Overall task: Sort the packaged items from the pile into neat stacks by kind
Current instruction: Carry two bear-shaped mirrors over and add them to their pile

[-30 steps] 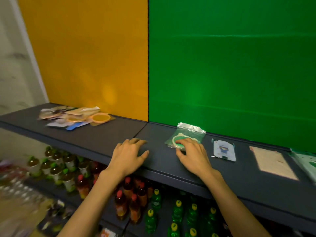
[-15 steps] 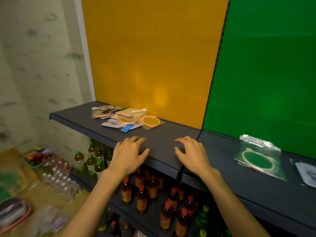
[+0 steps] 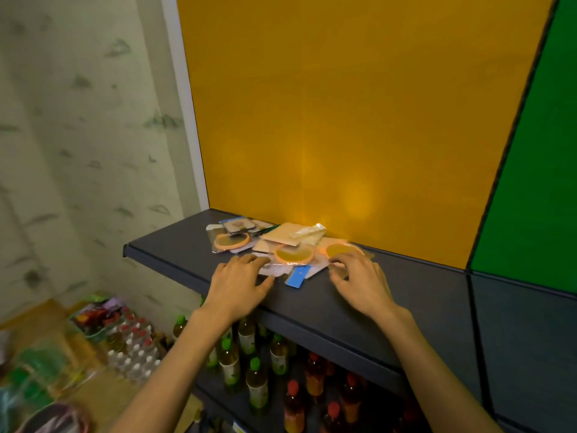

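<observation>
With both hands spread and empty, left hand touches the pile; right hand hovers. Slick overlapping packets beyond the fingers could slide off the shelf if dragged.

Orange-ringed packets on a dark grey shelf, yellow panel.

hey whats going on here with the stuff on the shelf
A person is sorting a pile of small packaged items lying on a dark shelf in front of an orange panel. Both hands are at the near edge of the pile: the left hand has its fingers spread on a clear packet, and the right hand reaches beside a packet with an orange ring. Neither hand has lifted anything yet. Bottles stand on the shelf below.
</observation>
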Available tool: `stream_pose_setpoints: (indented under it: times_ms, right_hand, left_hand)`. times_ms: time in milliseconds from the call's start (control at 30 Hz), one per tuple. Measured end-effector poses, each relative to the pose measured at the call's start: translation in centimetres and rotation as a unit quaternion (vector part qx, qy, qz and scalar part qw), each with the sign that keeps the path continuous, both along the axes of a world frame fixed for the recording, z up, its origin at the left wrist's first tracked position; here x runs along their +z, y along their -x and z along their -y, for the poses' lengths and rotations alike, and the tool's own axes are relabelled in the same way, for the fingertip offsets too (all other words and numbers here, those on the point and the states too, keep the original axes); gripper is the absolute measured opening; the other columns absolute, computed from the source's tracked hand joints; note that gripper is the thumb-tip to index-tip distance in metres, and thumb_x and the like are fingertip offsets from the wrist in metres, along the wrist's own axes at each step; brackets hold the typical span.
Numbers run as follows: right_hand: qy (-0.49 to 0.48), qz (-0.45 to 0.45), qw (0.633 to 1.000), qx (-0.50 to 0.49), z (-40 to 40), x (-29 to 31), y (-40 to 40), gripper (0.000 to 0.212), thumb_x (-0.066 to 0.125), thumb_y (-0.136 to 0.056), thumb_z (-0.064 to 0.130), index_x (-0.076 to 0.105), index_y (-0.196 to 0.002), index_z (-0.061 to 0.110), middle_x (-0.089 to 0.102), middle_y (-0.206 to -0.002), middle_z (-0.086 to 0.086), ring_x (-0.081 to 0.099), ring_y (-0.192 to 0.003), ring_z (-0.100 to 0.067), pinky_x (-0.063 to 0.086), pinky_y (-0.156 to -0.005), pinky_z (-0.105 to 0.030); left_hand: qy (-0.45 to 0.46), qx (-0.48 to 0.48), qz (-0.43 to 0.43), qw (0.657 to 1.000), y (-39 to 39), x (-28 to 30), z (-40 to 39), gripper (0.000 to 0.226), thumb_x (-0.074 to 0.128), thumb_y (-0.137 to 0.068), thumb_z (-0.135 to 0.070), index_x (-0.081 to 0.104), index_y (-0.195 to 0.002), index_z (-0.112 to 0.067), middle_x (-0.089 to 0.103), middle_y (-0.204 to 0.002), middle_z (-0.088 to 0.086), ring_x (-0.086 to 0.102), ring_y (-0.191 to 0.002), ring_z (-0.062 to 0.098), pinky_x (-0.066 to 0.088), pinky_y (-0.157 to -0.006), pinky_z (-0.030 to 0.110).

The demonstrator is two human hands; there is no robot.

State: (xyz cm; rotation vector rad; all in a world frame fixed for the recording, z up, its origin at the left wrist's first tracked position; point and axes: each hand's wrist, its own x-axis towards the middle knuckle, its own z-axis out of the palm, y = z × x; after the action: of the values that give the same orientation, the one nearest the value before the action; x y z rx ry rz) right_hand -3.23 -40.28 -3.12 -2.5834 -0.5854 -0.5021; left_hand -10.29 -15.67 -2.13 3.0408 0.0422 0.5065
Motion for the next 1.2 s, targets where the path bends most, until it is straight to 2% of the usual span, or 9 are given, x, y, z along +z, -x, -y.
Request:
stream_pose_setpoints:
  times_ms: [267,433,500,600,733,833,933,1033,1200]
  right_hand:
    - [0.008,-0.016,0.999,-0.031,-5.8,-0.8,-4.0,0.029,0.057,-0.090,0.035,0.066,-0.116,0.029,0.067,-0.112,0.004,0.060,-0.100,-0.016,0.050,-0.084,-0.037]
    - [0.011,-0.027,0.996,-0.079,-7.9,-1.3,-5.4,0.028,0.054,-0.092,0.032,0.067,-0.116,0.028,0.066,-0.109,0.001,0.060,-0.100,-0.020,0.049,-0.082,-0.038]
    - [0.014,-0.032,0.994,-0.101,-8.8,-1.4,-5.7,0.029,0.054,-0.091,0.032,0.067,-0.117,0.027,0.066,-0.109,0.000,0.060,-0.100,-0.022,0.050,-0.081,-0.039]
    - [0.009,-0.034,0.990,-0.136,-10.1,-1.5,-6.0,0.030,0.055,-0.090,0.034,0.067,-0.117,0.027,0.067,-0.113,0.000,0.062,-0.102,-0.023,0.051,-0.084,-0.042]
    - [0.020,-0.047,0.982,-0.184,-11.5,-1.6,-6.0,0.033,0.053,-0.091,0.038,0.067,-0.119,0.026,0.067,-0.111,-0.002,0.061,-0.100,-0.025,0.050,-0.081,-0.039]
    - [0.036,-0.049,0.973,-0.221,-12.7,-2.1,-5.6,0.034,0.055,-0.093,0.040,0.066,-0.119,0.022,0.066,-0.110,-0.004,0.060,-0.102,-0.026,0.046,-0.078,-0.036]
    - [0.044,-0.052,0.965,-0.254,-13.3,-2.6,-5.3,0.038,0.054,-0.092,0.045,0.066,-0.119,0.020,0.063,-0.114,-0.007,0.058,-0.104,-0.029,0.042,-0.075,-0.035]
    - [0.054,-0.066,0.955,-0.285,-13.6,-2.8,-5.2,0.044,0.054,-0.091,0.052,0.064,-0.119,0.019,0.060,-0.117,-0.010,0.055,-0.109,-0.032,0.043,-0.082,-0.037]
    - [0.045,-0.058,0.946,-0.314,-14.0,-3.1,-5.1,0.040,0.055,-0.086,0.059,0.065,-0.091,0.020,0.060,-0.104,-0.008,0.054,-0.103,-0.029,0.041,-0.078,-0.036]
  left_hand:
    - [0.027,0.013,-0.014,0.999,-6.5,-1.1,-8.9,0.045,0.043,-0.095,-0.055,0.054,-0.132,-0.034,0.060,-0.128,-0.001,0.058,-0.114,0.024,0.048,-0.089,0.043]
    - [0.059,0.089,0.033,0.994,-10.6,-2.2,-13.4,0.033,0.044,-0.093,-0.048,0.063,-0.107,-0.025,0.066,-0.104,0.005,0.059,-0.097,0.025,0.047,-0.082,0.041]
    - [0.075,0.126,0.011,0.989,-12.1,-2.5,-14.9,0.040,0.043,-0.092,-0.049,0.066,-0.111,-0.021,0.064,-0.110,0.008,0.056,-0.105,0.028,0.046,-0.088,0.043]
    - [0.068,0.155,-0.036,0.985,-13.9,-2.9,-16.7,0.063,0.033,-0.092,-0.062,0.064,-0.121,-0.016,0.058,-0.127,0.012,0.050,-0.120,0.032,0.039,-0.098,0.049]
    - [0.042,0.179,-0.101,0.978,-15.7,-2.9,-18.4,0.093,0.026,-0.084,-0.081,0.053,-0.136,-0.009,0.048,-0.143,0.015,0.038,-0.134,0.033,0.026,-0.108,0.053]
    - [0.062,0.175,-0.120,0.975,-16.7,-3.5,-19.4,0.104,0.026,-0.079,-0.087,0.045,-0.142,-0.007,0.043,-0.147,0.016,0.033,-0.138,0.034,0.022,-0.111,0.053]
    - [0.100,0.151,-0.131,0.975,-17.4,-3.8,-19.8,0.102,0.033,-0.077,-0.087,0.046,-0.140,-0.007,0.043,-0.145,0.016,0.033,-0.135,0.034,0.023,-0.108,0.051]
    - [0.147,0.134,-0.170,0.965,-17.9,-3.4,-20.2,0.093,0.045,-0.078,-0.080,0.047,-0.140,-0.011,0.042,-0.145,0.015,0.033,-0.135,0.035,0.024,-0.107,0.050]
    - [0.210,0.122,-0.223,0.944,-18.6,-3.0,-21.3,0.078,0.057,-0.078,-0.072,0.054,-0.132,-0.015,0.045,-0.144,0.016,0.036,-0.135,0.036,0.025,-0.108,0.050]
